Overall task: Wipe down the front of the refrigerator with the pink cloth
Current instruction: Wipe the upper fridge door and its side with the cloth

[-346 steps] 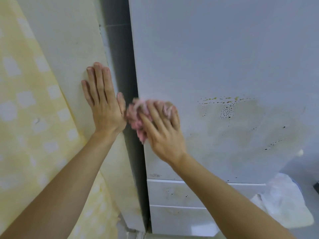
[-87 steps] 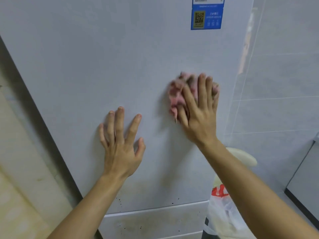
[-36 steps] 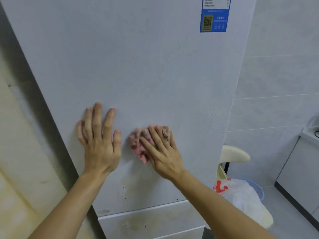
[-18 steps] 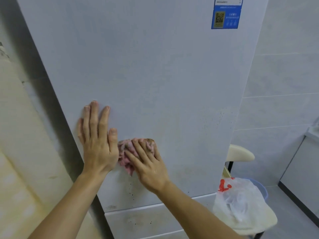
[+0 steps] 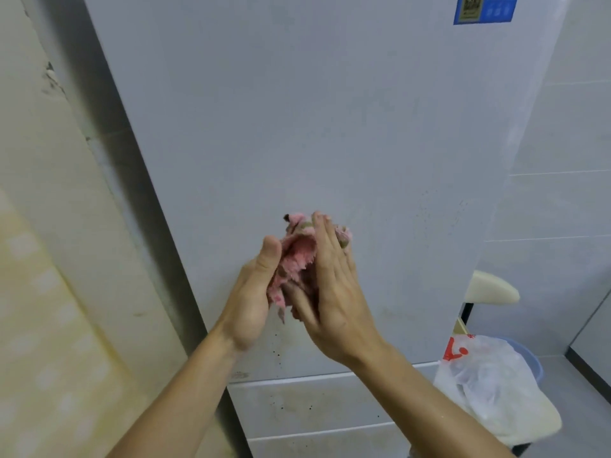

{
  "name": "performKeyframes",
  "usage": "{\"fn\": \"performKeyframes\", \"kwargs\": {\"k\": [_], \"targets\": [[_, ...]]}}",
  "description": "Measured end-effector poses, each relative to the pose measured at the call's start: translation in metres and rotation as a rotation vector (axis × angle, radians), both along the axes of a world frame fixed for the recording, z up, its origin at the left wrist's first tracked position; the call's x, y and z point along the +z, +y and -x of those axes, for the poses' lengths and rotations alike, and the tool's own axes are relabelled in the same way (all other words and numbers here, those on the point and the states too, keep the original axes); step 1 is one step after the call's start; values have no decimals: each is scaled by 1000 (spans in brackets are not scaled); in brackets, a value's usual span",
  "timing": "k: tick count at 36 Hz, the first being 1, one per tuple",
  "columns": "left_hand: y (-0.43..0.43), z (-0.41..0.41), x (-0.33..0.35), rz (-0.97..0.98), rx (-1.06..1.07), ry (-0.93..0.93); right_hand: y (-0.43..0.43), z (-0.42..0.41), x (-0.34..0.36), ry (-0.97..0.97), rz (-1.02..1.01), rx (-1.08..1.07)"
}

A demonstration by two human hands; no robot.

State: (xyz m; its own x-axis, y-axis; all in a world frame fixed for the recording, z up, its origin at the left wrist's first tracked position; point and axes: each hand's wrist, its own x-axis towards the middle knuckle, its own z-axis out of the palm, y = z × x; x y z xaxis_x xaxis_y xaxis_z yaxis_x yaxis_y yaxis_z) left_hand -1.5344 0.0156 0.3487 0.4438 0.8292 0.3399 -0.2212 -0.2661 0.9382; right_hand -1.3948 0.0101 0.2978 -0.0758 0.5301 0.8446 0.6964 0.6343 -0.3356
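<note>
The pale grey refrigerator door (image 5: 314, 120) fills the middle of the view, with dark specks near its lower edge and a stained drawer front (image 5: 324, 404) below. The crumpled pink cloth (image 5: 296, 256) is held off the door, bunched between both palms. My left hand (image 5: 253, 299) cups it from the left with the thumb up. My right hand (image 5: 330, 292) presses on it from the right, fingers over the cloth. Neither hand touches the door.
A blue label (image 5: 484, 8) sits at the door's top right. A cream wall (image 5: 43, 259) and a dark gap run along the left. To the right stand a tiled wall, a cream chair seat (image 5: 492, 287) and a blue bin with a white plastic bag (image 5: 489, 381).
Both hands have come off the door. The left hand, flat on the door before, now holds the cloth together with the right hand in front of the door.
</note>
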Motion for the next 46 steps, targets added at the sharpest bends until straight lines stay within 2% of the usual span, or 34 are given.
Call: {"fn": "performKeyframes", "kwargs": {"k": [1, 4, 6, 9, 13, 16, 19, 25, 27, 31, 35, 39, 41, 46], "targets": [[-2, -1, 1, 12, -19, 1, -3, -2, 1, 20, 27, 29], [-5, -5, 0, 32, 173, 67, -10, -13, 1, 19, 95, 80], [-5, -7, -2, 84, 214, 86, -16, -21, 2, 32, 181, 145], [-5, -8, -3, 278, 127, -52, -28, -31, 5, 216, 301, 214], [-4, -9, -5, 415, -21, -121, -36, -45, 11, 369, 329, 112], [-3, -8, -3, 396, -40, -60, -40, -51, 21, 443, 426, 113], [-4, -5, -3, 315, -8, 65, -40, -58, 27, 604, 584, 247], [-6, 7, -3, 240, 155, 289, -44, -63, 22, 457, 591, 170], [-6, 10, -2, 243, 162, 342, -46, -62, 20, 438, 519, 156], [-8, 11, -1, 190, 191, 379, -53, -56, 27, 416, 320, 242], [-9, 12, -1, 119, 256, 447, -54, -54, 44, 327, 257, 249], [-7, 12, -3, 107, 250, 430, -47, -57, 62, 194, 179, 201], [-5, 11, -7, 152, 239, 407, -45, -59, 70, 177, 198, 185], [-4, 5, -24, 336, 229, 382, -46, -62, 79, 331, 371, 232]]}}
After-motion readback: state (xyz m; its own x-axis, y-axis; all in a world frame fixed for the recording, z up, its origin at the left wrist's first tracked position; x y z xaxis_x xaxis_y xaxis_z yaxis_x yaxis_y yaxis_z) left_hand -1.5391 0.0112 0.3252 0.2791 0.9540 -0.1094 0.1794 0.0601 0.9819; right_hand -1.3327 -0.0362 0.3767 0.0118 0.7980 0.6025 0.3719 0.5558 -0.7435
